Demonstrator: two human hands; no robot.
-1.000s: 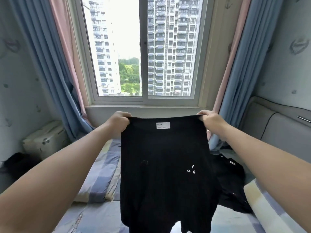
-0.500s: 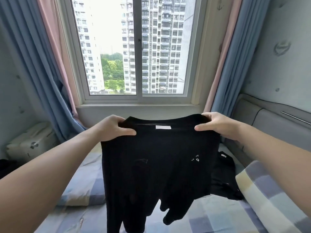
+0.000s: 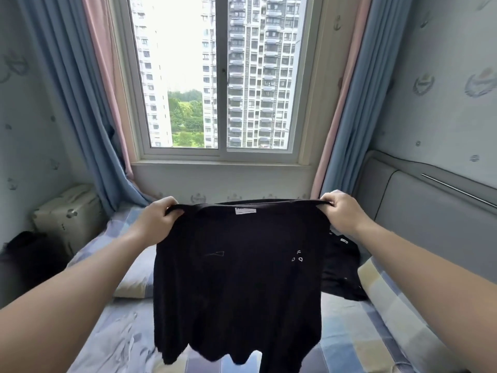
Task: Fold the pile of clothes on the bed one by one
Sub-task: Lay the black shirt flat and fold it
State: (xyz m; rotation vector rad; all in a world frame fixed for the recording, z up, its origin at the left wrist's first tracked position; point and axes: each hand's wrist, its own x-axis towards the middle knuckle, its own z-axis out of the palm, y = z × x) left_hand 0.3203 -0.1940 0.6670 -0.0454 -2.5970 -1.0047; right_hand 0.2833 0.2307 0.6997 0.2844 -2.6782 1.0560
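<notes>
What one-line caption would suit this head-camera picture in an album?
Both hands, left hand and right hand, hold a black shirt up by its shoulders above the checked bed.

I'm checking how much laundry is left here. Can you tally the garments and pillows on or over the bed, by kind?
Black garments: 2, the black shirt held up and the black garment lying on the bed.
Checked pillows: 2, the left pillow and the right pillow.
Total: 4.
</notes>
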